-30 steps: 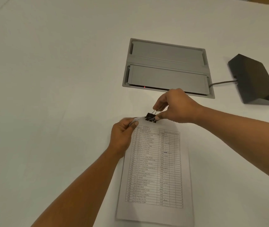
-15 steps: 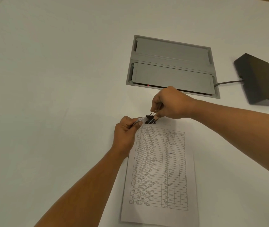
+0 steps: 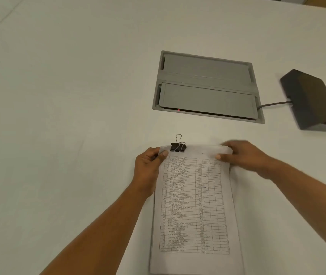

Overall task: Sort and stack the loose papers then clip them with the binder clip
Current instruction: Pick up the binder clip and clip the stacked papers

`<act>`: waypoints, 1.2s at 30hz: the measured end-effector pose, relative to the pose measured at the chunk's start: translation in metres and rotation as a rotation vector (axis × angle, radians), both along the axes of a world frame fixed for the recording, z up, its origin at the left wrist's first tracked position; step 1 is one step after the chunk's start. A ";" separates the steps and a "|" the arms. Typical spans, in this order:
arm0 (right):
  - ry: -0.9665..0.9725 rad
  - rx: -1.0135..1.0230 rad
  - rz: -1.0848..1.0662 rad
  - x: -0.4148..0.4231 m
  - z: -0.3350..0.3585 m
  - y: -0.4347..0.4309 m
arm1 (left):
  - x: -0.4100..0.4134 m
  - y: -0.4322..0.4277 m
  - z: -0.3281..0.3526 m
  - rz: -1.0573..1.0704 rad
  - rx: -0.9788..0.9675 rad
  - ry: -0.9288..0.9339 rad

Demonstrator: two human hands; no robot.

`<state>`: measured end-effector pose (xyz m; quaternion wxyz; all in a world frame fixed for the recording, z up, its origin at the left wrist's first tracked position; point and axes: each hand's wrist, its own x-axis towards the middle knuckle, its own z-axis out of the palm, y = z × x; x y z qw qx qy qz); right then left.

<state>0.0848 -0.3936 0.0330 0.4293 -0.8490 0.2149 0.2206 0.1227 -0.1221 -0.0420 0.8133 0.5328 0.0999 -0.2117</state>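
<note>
The papers (image 3: 194, 205) lie as one squared stack on the white counter (image 3: 59, 135), low and just right of centre in the view, long edge running from 12 to 6 o'clock, a printed table face up on top. The binder clip (image 3: 178, 147) bites the stack's top edge near its 11 o'clock corner — black body across the edge, one wire handle standing up toward 12, the other folded flat onto the top sheet.

The left hand (image 3: 150, 165) grasps the stack at that same corner, thumb on the top sheet just left of the clip, fingers underneath; it does not touch the clip. The right hand (image 3: 245, 157) pinches the opposite top corner at 1 o'clock, thumb on top, and is blurred, so how firm the grip is I cannot tell. Neither hand holds the clip.

Judging from this, sorting and stacking look done — no loose sheet shows anywhere on the counter — and the clip appears seated. What seems left is slight: perhaps folding the upright handle down, checking that every sheet is caught, and letting go. How many sheets there are I cannot tell.

Beyond the stack at 12 to 1 o'clock sits a grey cable hatch (image 3: 207, 86), and at 2 o'clock a dark wedge (image 3: 314, 100) with a cable; both are well apart from the work.
</note>
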 end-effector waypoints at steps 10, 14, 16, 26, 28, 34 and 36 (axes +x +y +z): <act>-0.056 0.201 -0.439 -0.046 -0.034 -0.001 | 0.022 -0.023 0.021 0.055 0.225 -0.021; -0.151 0.060 -0.479 -0.030 -0.036 0.000 | 0.027 -0.022 0.026 0.011 0.671 -0.218; -0.184 -0.017 -0.484 -0.030 -0.038 0.003 | 0.017 -0.016 0.025 -0.015 0.858 -0.333; -0.255 -0.352 -0.371 -0.044 -0.049 0.027 | -0.011 -0.001 0.015 -0.304 1.197 -0.573; -0.236 -0.363 -0.353 -0.045 -0.050 0.027 | -0.011 -0.002 0.016 -0.316 1.243 -0.601; -0.181 -0.333 -0.305 -0.045 -0.041 0.026 | -0.011 0.004 0.024 -0.447 1.326 -0.633; -0.165 -0.317 -0.279 -0.052 -0.026 0.025 | -0.008 0.008 0.036 -0.535 1.390 -0.622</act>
